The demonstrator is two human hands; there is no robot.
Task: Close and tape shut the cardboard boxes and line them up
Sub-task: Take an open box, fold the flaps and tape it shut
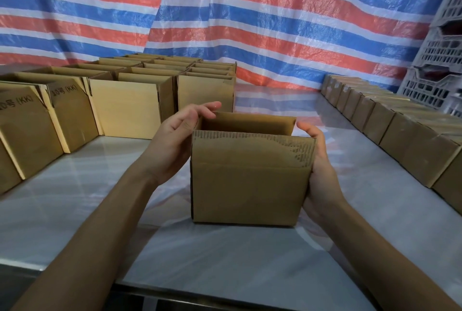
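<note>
Cardboard sits between both hands: the left hand has its fingers curled over the top edge of the box's left end, and the right hand presses its palm to the right end with the thumb hooked at the top corner, its other fingers hidden behind. So each grip is closed on the same box, which stands upright on the counter, its top not yet folded shut.

The near flap stands up between the two grips, and its outer paper is stripped to bare corrugation along the top and down the right edge. Folding it hard could tear it further, and tape would probably bond poorly to that ribbed patch. The counter looks glossy, so an uneven push from one grip could slide or twist the light box.

Only the far inner wall shows inside the box; whether anything is in it cannot be told. Left of and beyond the left grip stand open boxes, their insides hidden from this angle. Right of the right grip runs a row of closed boxes, touching side to side, with shiny tops.
</note>
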